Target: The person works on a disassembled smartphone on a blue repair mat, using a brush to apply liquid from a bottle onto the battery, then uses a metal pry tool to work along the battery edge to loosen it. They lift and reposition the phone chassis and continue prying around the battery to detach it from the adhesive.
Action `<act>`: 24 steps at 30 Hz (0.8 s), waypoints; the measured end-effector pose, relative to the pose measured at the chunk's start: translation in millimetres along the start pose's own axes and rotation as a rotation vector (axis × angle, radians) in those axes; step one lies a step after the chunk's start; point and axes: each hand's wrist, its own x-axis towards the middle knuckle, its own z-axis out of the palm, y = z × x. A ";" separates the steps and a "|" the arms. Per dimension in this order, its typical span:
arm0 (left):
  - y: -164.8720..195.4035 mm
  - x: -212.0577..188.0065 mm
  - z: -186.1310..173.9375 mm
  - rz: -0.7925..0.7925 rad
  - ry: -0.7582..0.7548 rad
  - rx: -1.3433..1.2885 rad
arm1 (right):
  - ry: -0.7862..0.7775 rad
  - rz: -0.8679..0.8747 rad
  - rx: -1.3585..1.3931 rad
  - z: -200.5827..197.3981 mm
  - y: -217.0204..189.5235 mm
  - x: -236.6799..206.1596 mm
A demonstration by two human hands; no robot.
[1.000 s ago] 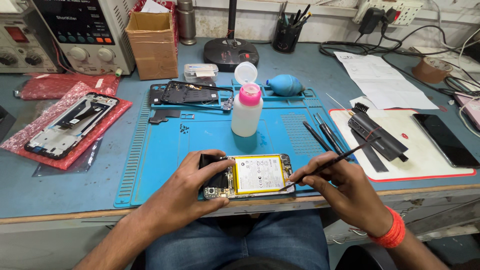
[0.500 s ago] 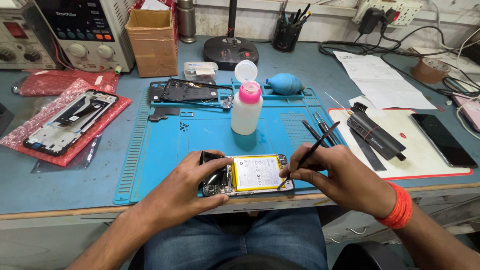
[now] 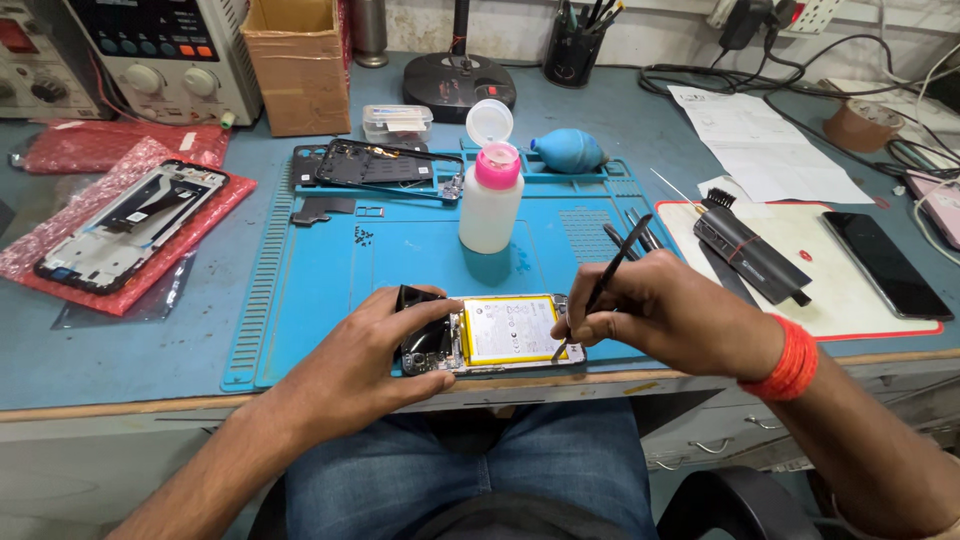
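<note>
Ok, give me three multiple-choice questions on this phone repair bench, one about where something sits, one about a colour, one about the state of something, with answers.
1. Where is the white bottle?
A. On the blue mat, beyond the opened phone
B. Inside the cardboard box
C. On the white sheet at the right

2. What colour is the bottle's cap?
A. Green
B. Pink
C. Black

3. What state is the phone under the hands in?
A. Closed, screen lit
B. Wrapped in red bubble wrap
C. Back off, yellow-edged battery showing

Answers: 1 A, the bottle stands upright on the mat behind the phone. 2 B, the collar is pink, with a white flip lid raised. 3 C, the left hand steadies the open phone while the right hand holds black tweezers with their tip at its right end.
</note>
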 end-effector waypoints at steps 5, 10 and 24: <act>0.5 -0.7 0.9 0.016 0.014 -0.003 | -0.074 0.168 0.158 -7.1 8.5 14.3; 1.9 -1.3 0.2 -0.050 -0.022 0.000 | -0.086 0.142 0.016 -7.5 2.4 14.9; -0.1 -1.1 5.6 0.077 0.069 -0.019 | 0.130 0.034 0.083 23.7 1.3 -8.1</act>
